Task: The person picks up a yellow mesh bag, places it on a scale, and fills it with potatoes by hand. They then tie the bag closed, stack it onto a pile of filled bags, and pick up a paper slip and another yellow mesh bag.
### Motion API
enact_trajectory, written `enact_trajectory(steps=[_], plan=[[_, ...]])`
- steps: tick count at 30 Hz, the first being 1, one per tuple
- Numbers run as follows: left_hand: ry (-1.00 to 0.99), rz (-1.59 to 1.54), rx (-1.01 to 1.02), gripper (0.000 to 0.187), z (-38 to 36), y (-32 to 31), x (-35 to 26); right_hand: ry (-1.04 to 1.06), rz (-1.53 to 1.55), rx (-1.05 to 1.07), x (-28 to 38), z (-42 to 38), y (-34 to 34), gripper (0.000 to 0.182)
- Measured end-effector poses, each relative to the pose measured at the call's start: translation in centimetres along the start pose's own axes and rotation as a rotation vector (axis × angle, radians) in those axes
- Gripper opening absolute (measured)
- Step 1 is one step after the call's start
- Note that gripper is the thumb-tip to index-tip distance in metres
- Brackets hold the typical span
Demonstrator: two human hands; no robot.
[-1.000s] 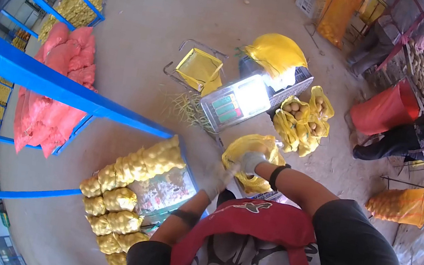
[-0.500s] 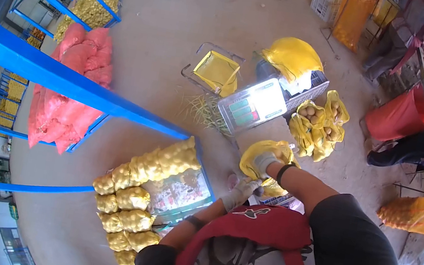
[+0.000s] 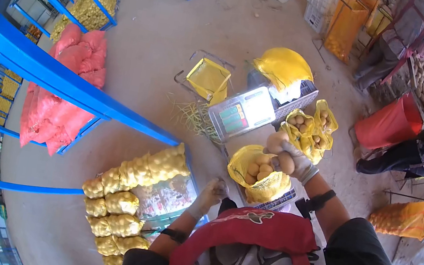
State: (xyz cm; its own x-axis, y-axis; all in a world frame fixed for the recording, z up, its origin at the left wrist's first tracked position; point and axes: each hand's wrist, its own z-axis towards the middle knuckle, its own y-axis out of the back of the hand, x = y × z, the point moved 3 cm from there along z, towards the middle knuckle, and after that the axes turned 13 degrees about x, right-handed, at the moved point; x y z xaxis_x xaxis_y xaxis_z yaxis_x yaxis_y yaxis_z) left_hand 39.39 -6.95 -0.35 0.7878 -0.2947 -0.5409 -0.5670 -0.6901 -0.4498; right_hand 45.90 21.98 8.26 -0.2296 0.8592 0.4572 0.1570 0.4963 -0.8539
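A gloved right hand (image 3: 302, 164) grips potatoes (image 3: 286, 163) above the far right rim of a yellow net bag (image 3: 274, 189) in a warehouse, where the wearer's two hands are well apart. At least two potatoes are clamped in the fingers; whether another is tucked behind them is unclear. The grasp wraps around their sides, probably because a fingertip pinch would not secure more than one. The gloved left hand (image 3: 211, 193) is curled to the left of the bag, near the apron (image 3: 264, 225); whether it holds anything cannot be told. The bag, partly filled, sits on a crate (image 3: 281, 202) directly before the wearer, a perch that seems meant to bring it within easy reach, its mouth spread wide so the contents lie open to view. Just beyond stands a scale (image 3: 232, 116), likely set there to be handy, with small filled bags (image 3: 306, 141) on the floor to its right. The open bag's mouth points upward and a little away from the wearer; its long axis runs from that mouth down toward the crate, tipped slightly. Of the held potatoes, the nearer looks oval, its long axis running roughly away from the wearer, while the farther appears rounder, with no clear direction.
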Motion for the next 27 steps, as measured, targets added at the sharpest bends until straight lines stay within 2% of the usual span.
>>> enact_trajectory(steps=[1,2,4,6,13,16,18,20,21,22,23,24,25,27], plan=[[0.002,0.0,0.001,0.044,0.0,0.0,0.5,-0.03,-0.094,-0.14,-0.5,-0.1,1.3,0.051],[-0.011,0.077,0.05,0.046,0.2,-0.2,1.0,-0.017,-0.16,-0.194,-0.9,-0.2,1.8,0.047],[-0.023,0.152,0.1,0.048,0.9,-0.5,1.6,-0.015,-0.135,-0.234,-1.8,-0.5,2.6,0.046],[0.034,0.152,0.049,0.048,1.6,-0.5,1.8,-0.004,-0.085,-0.309,-1.9,-0.7,1.9,0.046],[-0.04,0.089,0.033,0.046,1.0,-0.3,0.7,-0.059,-0.002,-0.263,-2.0,-0.5,1.2,0.048],[-0.048,0.017,0.091,0.048,1.0,0.1,0.0,-0.106,-0.003,-0.278,-2.0,1.0,0.1,0.046],[0.074,-0.057,-0.058,0.049,0.4,-1.0,-1.0,-0.102,-0.122,-0.203,-1.5,3.9,-1.5,0.038],[0.043,-0.008,-0.07,0.05,1.5,-1.5,-1.9,-0.008,-0.259,-0.025,0.2,10.5,-1.8,0.031],[0.016,0.047,-0.072,0.051,2.1,-1.5,-2.4,0.179,-0.438,-0.003,2.6,11.6,-7.4,0.03],[0.025,0.042,-0.075,0.051,2.6,-1.4,-2.7,0.151,-0.404,0.015,3.4,15.2,-7.6,0.032],[0.003,0.056,-0.086,0.053,3.2,-1.4,-3.1,0.06,-0.225,0.22,4.2,21.1,-4.3,0.035],[-0.019,0.069,-0.096,0.055,3.5,-1.4,-3.2,0.176,-0.508,0.027,6.1,21.4,-6.5,0.046],[-0.012,0.062,-0.097,0.055,3.2,-1.7,-3.4,0.002,-0.448,0.027,7.0,24.2,-4.2,0.06],[-0.018,0.151,-0.169,0.056,1.9,-2.0,-4.8,-0.016,-0.349,-0.126,7.6,25.8,-3.8,0.065]])
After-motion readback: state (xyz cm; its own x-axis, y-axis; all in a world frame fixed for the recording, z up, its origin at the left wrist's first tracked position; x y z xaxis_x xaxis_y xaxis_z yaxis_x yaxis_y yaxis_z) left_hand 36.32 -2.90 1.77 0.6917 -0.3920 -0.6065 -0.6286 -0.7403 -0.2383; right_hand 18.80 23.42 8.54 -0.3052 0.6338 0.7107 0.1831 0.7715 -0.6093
